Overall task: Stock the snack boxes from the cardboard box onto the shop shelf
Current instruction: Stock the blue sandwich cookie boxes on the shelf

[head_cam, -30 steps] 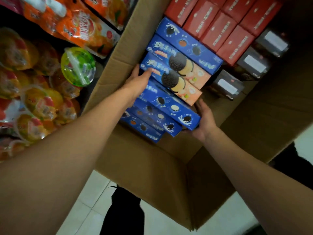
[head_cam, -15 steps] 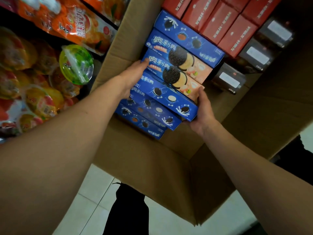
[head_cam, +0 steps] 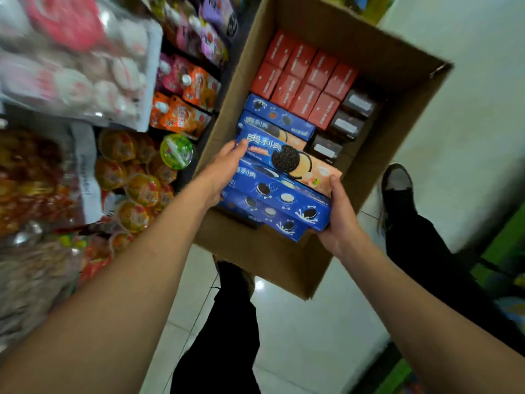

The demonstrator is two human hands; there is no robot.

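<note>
An open cardboard box (head_cam: 264, 260) stands on the floor beside the shop shelf (head_cam: 85, 172). I hold a stack of blue cookie boxes (head_cam: 281, 191) between both hands, raised over the box's near end. My left hand (head_cam: 224, 169) presses flat against the stack's left end. My right hand (head_cam: 338, 220) grips the right end, thumb on the top box. More blue cookie boxes (head_cam: 279, 119), red boxes (head_cam: 305, 81) and dark boxes (head_cam: 345, 125) lie packed inside the carton.
The shelf on the left is crowded with jelly cups (head_cam: 176, 150), orange drink pouches (head_cam: 181, 115) and bagged sweets (head_cam: 74, 61). My legs and a shoe (head_cam: 396, 186) stand on the white tiled floor (head_cam: 312, 336). A green fixture (head_cam: 508, 245) is at the right.
Both hands have lifted the stack of blue boxes up and toward me out of the carton. The view has pulled back, showing the whole carton and more shelf.
</note>
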